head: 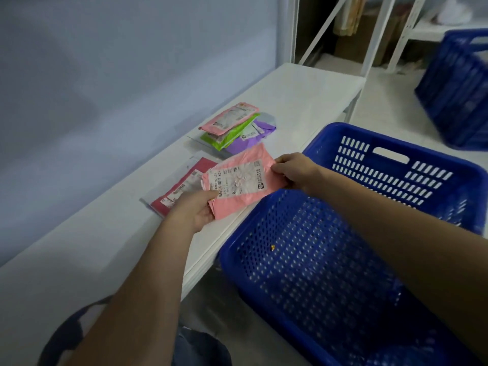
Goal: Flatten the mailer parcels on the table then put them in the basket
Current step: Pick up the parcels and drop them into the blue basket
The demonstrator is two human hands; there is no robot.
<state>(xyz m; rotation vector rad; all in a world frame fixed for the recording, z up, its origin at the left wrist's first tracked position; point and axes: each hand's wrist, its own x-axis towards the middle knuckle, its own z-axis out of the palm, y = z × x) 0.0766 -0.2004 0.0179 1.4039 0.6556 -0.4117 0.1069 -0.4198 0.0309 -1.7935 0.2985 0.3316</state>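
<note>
A pink mailer parcel point(241, 182) with a white shipping label is held over the front edge of the white table point(298, 96). My left hand point(195, 208) grips its near lower corner and my right hand point(295, 171) pinches its far right edge. Behind it a dark red mailer point(182, 184) in a clear sleeve lies flat on the table. Farther back is a small stack: a pink mailer point(231, 117) on a green one point(232, 134) on a purple one point(257, 136). A blue perforated basket point(396, 165) stands beside the table on the right, just below the held parcel.
A second blue basket point(456, 85) stands at the far right on the floor. White shelf frames point(375, 38) rise behind the table's far end. A grey wall runs along the table's left side. A tiny yellow scrap point(272, 247) lies in the near basket.
</note>
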